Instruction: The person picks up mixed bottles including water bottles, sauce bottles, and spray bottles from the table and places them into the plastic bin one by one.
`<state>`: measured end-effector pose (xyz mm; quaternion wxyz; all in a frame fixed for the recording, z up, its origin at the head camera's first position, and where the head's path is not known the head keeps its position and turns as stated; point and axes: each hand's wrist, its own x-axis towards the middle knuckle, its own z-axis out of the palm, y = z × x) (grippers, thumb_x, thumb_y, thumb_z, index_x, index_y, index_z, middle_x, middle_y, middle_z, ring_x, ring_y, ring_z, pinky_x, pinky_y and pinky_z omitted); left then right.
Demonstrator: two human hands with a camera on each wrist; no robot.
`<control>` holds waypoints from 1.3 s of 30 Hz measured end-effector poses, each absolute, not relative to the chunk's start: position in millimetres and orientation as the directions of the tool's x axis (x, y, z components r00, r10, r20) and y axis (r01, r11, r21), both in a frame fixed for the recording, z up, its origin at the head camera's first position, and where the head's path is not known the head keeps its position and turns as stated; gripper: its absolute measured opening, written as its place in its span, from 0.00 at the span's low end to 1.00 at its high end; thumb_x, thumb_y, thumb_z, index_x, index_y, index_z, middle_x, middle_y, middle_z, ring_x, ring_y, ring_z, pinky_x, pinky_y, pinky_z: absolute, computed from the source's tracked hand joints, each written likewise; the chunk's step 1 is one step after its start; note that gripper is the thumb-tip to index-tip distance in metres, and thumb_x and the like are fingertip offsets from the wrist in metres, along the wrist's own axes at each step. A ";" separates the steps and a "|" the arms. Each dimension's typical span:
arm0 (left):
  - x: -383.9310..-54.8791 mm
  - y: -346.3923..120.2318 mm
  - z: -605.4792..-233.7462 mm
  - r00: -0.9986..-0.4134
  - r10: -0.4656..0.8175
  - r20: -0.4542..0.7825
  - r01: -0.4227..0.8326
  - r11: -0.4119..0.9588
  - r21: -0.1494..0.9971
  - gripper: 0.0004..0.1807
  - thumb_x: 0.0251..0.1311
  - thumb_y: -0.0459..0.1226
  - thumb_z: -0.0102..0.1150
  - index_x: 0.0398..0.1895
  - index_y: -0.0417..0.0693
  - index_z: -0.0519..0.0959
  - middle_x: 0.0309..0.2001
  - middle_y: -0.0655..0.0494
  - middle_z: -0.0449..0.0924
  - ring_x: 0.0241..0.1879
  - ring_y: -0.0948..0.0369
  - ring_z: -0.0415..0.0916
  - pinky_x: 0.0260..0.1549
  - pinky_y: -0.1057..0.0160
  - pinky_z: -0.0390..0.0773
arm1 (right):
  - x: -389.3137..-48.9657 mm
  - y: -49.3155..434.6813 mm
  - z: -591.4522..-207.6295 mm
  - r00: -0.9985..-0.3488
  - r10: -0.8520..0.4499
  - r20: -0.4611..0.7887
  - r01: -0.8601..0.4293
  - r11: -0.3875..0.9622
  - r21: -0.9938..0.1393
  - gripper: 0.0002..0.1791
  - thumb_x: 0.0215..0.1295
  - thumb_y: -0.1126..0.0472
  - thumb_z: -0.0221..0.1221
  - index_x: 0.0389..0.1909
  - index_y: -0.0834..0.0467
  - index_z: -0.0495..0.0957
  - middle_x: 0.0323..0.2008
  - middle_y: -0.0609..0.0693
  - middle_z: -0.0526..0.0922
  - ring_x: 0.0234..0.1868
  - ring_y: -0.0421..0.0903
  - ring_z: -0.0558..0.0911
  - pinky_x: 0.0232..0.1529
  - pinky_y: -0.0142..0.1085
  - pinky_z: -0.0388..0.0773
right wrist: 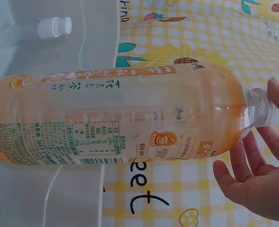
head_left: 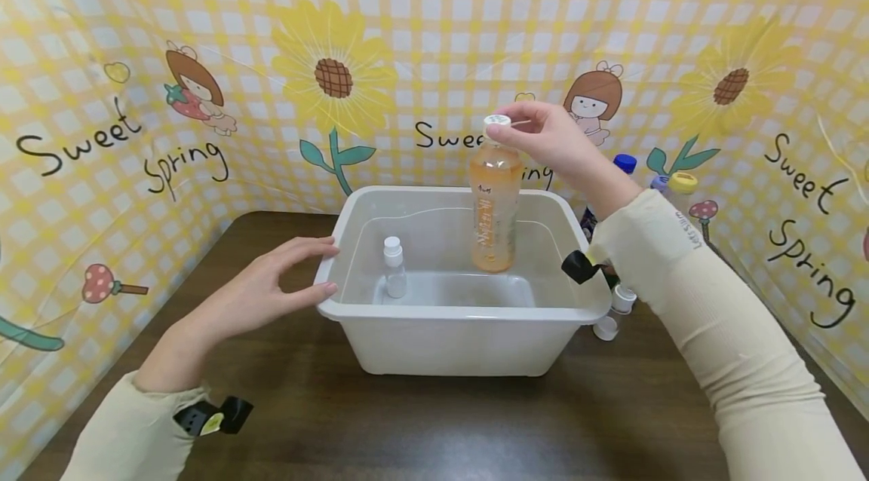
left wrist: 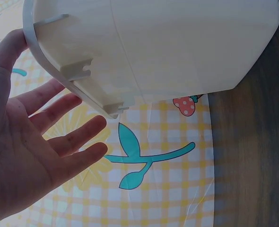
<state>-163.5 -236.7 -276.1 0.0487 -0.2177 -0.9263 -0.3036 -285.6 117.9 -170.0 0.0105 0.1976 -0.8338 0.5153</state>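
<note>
My right hand (head_left: 543,136) pinches a clear plastic drink bottle (head_left: 495,202) by its white cap (head_left: 498,121). The bottle has an orange printed label and hangs upright, its lower part inside a whitish plastic tub (head_left: 462,315). In the right wrist view the thumb and fingers are at the bottle's neck (right wrist: 262,107). My left hand (head_left: 271,285) rests on the tub's left rim, thumb and fingers spread apart. A small clear bottle (head_left: 395,277) with a white cap stands inside the tub at the left.
Right of the tub, partly behind my right arm, stand several bottles, one with a blue cap (head_left: 624,163) and one with a yellow cap (head_left: 682,182). A small white-capped bottle (head_left: 622,298) is near the tub's right side. A checked cloth (head_left: 421,51) hangs behind the dark table (head_left: 285,405).
</note>
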 end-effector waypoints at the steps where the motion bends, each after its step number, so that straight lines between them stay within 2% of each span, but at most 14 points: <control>1: -163.7 -237.1 -276.3 -0.901 0.372 0.222 0.431 0.722 0.540 0.27 0.59 0.48 0.59 0.61 0.52 0.70 0.67 0.51 0.64 0.66 0.49 0.61 0.58 0.40 0.63 | -286.9 116.4 -171.5 -0.923 -0.320 0.215 -0.336 0.395 -0.855 0.19 0.61 0.51 0.60 0.50 0.54 0.75 0.44 0.43 0.78 0.53 0.43 0.76 0.60 0.43 0.67; 7: -164.8 -239.3 -277.8 -0.905 0.369 0.214 0.424 0.730 0.537 0.28 0.59 0.49 0.59 0.61 0.50 0.69 0.67 0.51 0.63 0.66 0.48 0.60 0.58 0.39 0.63 | -294.1 107.2 -180.4 -0.926 -0.325 0.190 -0.315 0.393 -0.864 0.19 0.61 0.51 0.60 0.51 0.54 0.75 0.48 0.45 0.78 0.54 0.45 0.75 0.58 0.43 0.69; 15: -164.9 -238.6 -278.0 -0.902 0.370 0.225 0.431 0.726 0.535 0.28 0.59 0.48 0.59 0.61 0.49 0.70 0.67 0.51 0.64 0.66 0.48 0.61 0.58 0.40 0.63 | -297.8 98.5 -191.3 -0.908 -0.366 0.205 -0.345 0.371 -0.862 0.16 0.61 0.56 0.60 0.47 0.58 0.77 0.36 0.42 0.78 0.43 0.41 0.77 0.52 0.39 0.72; 22: -165.0 -238.2 -277.5 -0.899 0.371 0.231 0.436 0.724 0.534 0.27 0.59 0.48 0.60 0.60 0.50 0.70 0.66 0.51 0.65 0.65 0.49 0.61 0.58 0.40 0.63 | -302.3 91.3 -200.8 -0.898 -0.417 0.139 -0.310 0.376 -0.873 0.16 0.63 0.57 0.59 0.50 0.58 0.76 0.42 0.46 0.78 0.50 0.45 0.77 0.55 0.41 0.71; 30: -165.6 -238.1 -277.7 -0.896 0.373 0.240 0.442 0.720 0.535 0.27 0.59 0.47 0.60 0.60 0.50 0.70 0.66 0.51 0.65 0.65 0.49 0.61 0.58 0.41 0.63 | -308.2 83.7 -210.3 -0.872 -0.484 0.076 -0.291 0.387 -0.875 0.20 0.63 0.58 0.58 0.56 0.57 0.73 0.54 0.55 0.75 0.57 0.50 0.74 0.60 0.46 0.70; 39: -166.0 -238.6 -278.3 -0.899 0.370 0.233 0.436 0.724 0.534 0.27 0.59 0.48 0.60 0.60 0.50 0.70 0.66 0.51 0.64 0.65 0.49 0.61 0.58 0.41 0.63 | -313.8 73.1 -221.5 -0.851 -0.520 0.077 -0.318 0.393 -0.863 0.19 0.62 0.57 0.59 0.53 0.57 0.74 0.56 0.54 0.74 0.57 0.51 0.74 0.59 0.46 0.71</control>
